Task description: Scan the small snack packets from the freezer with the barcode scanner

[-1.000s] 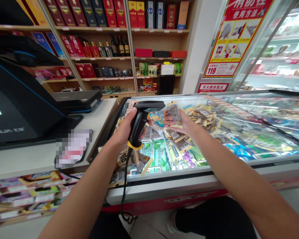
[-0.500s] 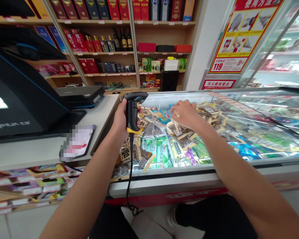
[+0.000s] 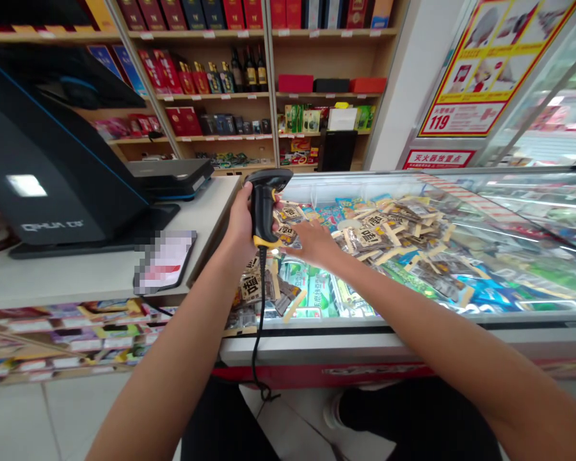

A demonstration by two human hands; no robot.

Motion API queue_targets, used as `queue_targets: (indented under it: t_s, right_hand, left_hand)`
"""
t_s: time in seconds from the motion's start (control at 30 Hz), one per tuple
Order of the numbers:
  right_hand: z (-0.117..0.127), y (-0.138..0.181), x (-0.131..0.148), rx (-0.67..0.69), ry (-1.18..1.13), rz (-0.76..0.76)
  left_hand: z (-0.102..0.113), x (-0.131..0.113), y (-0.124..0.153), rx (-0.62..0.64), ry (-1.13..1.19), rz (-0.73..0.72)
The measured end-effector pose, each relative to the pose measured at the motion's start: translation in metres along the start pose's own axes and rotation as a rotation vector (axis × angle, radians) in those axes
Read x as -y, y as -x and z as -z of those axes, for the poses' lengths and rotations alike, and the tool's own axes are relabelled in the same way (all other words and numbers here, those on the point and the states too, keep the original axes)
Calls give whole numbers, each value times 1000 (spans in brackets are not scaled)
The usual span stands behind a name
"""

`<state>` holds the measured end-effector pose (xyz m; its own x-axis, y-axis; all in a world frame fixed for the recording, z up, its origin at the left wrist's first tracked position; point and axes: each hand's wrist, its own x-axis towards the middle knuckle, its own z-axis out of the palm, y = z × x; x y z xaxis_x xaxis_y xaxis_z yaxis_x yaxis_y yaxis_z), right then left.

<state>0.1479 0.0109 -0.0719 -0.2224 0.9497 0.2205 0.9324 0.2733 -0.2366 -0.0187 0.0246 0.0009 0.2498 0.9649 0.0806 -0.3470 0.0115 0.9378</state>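
Note:
My left hand (image 3: 242, 221) is closed around the handle of a black and yellow barcode scanner (image 3: 264, 211), held upright above the left end of a glass-topped chest freezer (image 3: 288, 346). The scanner's cable hangs down over the freezer's front. Just right of the scanner, my right hand (image 3: 312, 242) reaches left with fingers apart, its fingertips at a brown snack packet (image 3: 288, 212) partly behind the scanner. More brown and cream snack packets (image 3: 372, 234) lie in a heap to the right. Green ice-pop packs (image 3: 304, 285) show below the right hand.
On the left counter (image 3: 100, 282) stand a black checkout terminal (image 3: 62, 173), a flat black device (image 3: 173, 176) and a phone (image 3: 170, 259) with a blurred screen. Shelves of boxes and bottles (image 3: 249, 70) line the back. A sliding glass lid (image 3: 513, 211) covers the freezer's right part.
My right hand has moved left from the middle of the packets to beside the scanner. Brown packets now lie where it was. My left hand keeps the scanner; the view has shifted slightly.

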Motion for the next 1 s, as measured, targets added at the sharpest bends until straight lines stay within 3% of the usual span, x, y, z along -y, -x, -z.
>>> queue_targets:
  t_s: [0.1,0.3,0.43,0.7,1.0]
  right_hand:
    - [20,7,-2,-30,-22,59]
    - [49,12,-33,-210,-75,-104]
    - [58,10,-59,-297,-236,-128]
    - [76,10,-84,-395,-581,-393]
    - [82,11,-95,-449,-582,-408]
  left_hand:
    - [1,0,0,17,11,-5]
    - [-2,-2,5,12,43,44]
    - [-8,-3,10,99,-28,77]
    - [-6,3,18,383,-267,72]
    - [-4,13,23,486,-365,72]
